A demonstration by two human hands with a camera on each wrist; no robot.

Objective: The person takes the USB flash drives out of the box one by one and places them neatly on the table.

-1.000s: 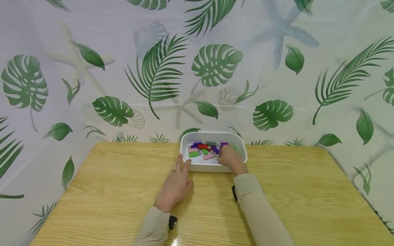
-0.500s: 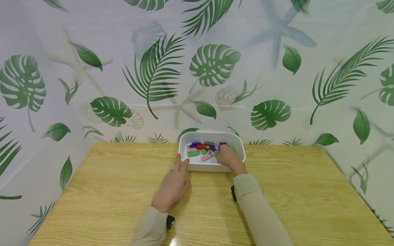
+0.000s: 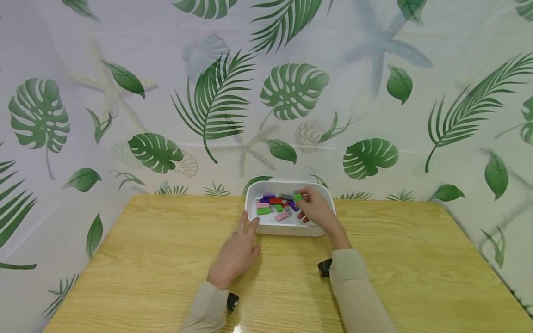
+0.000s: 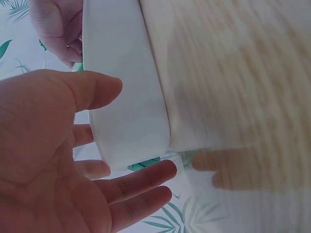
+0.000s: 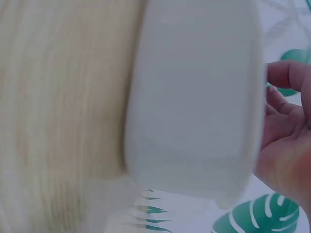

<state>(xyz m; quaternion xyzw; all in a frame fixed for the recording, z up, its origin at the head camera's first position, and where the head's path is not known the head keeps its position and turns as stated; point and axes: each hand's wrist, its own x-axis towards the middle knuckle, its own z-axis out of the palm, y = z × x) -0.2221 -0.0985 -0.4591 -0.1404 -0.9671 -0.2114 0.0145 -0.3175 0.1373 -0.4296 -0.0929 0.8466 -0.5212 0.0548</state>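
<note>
Green USB stick point(image 3: 297, 197) is pinched by the right hand point(image 3: 317, 210) over the white bin point(image 3: 287, 229) on the counter point(image 3: 125, 277), metal end seemingly pointed at the backdrop point(image 3: 258, 118). The left hand point(image 3: 235, 253) is farther off, fingers spread by the bin's near-left corner, nothing gripped.

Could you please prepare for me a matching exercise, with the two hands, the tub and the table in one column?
1. left hand
2. right hand
3. tub
4. table

A. white
B. pinches a green piece
C. yellowish, wood-grained
D. is at the tub's near left corner

Pairs: 1-D, 2-B, 3-A, 4-C
</note>
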